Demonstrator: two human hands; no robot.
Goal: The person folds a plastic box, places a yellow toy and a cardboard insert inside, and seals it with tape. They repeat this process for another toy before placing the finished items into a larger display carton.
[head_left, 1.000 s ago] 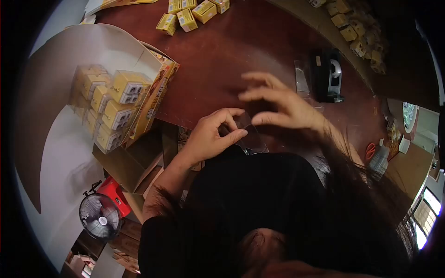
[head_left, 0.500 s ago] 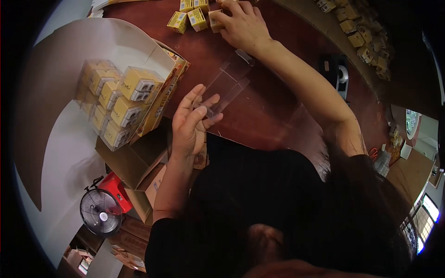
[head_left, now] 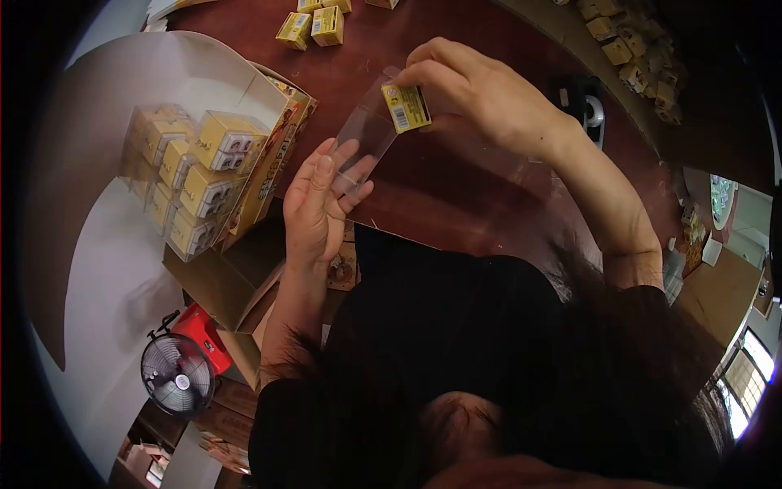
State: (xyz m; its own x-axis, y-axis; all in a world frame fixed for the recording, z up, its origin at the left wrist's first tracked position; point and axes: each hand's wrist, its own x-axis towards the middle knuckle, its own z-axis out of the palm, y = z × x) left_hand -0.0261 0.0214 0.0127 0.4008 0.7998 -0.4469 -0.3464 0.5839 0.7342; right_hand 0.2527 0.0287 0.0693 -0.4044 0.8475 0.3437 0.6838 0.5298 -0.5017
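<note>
My left hand [head_left: 318, 200] holds a clear plastic box [head_left: 362, 138] between thumb and fingers, tilted up and away to the right over the red-brown table [head_left: 456, 191]. At the box's upper end, my right hand [head_left: 464, 85] grips a small yellow box [head_left: 406, 107] with a barcode and printed text on its visible faces. The yellow box overlaps the clear box's upper end in view; whether it is inside cannot be told. Several other yellow boxes [head_left: 327, 26] lie at the table's far side.
An open carton [head_left: 285, 155] at the left holds clear packs of yellow boxes [head_left: 204, 187]. A black tape dispenser [head_left: 593, 114] sits at the right, below a pile of yellow boxes [head_left: 631, 49]. A fan [head_left: 177, 371] stands at lower left.
My right hand has moved from the far boxes back to the clear box, bringing a yellow box with it. My left hand has shifted slightly left with the clear box.
</note>
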